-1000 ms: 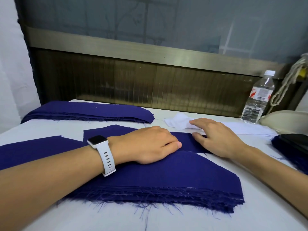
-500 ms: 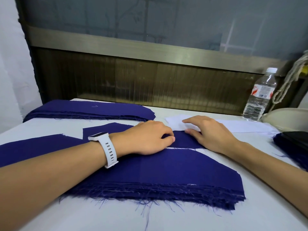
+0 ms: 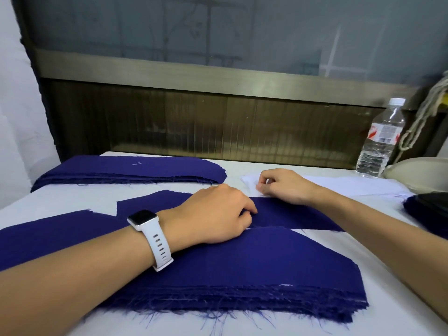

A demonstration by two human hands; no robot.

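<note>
Pinching white sheet (image 3: 339,185) corner with curled right fingers (image 3: 264,181). Pressing navy piece (image 3: 291,214), just nearside, with curled left fingers (image 3: 243,220); can't confirm grip. Peel single ply only, lift low, hold navy flat on worktop (image 3: 72,197).

A table (image 3: 63,197) fills the lower frame. On it, at lower centre, lies the near stack of cloth (image 3: 254,275); behind it lies a loose piece (image 3: 291,214), and further back, at left of centre, the far stack (image 3: 135,169). The left hand (image 3: 213,214) lies where the near stack and the loose piece meet. Right of it and further back, the right hand (image 3: 283,185) sits on the near edge of thin sheets (image 3: 351,185). A bottle (image 3: 380,141) stands behind the sheets, at the right.
</note>
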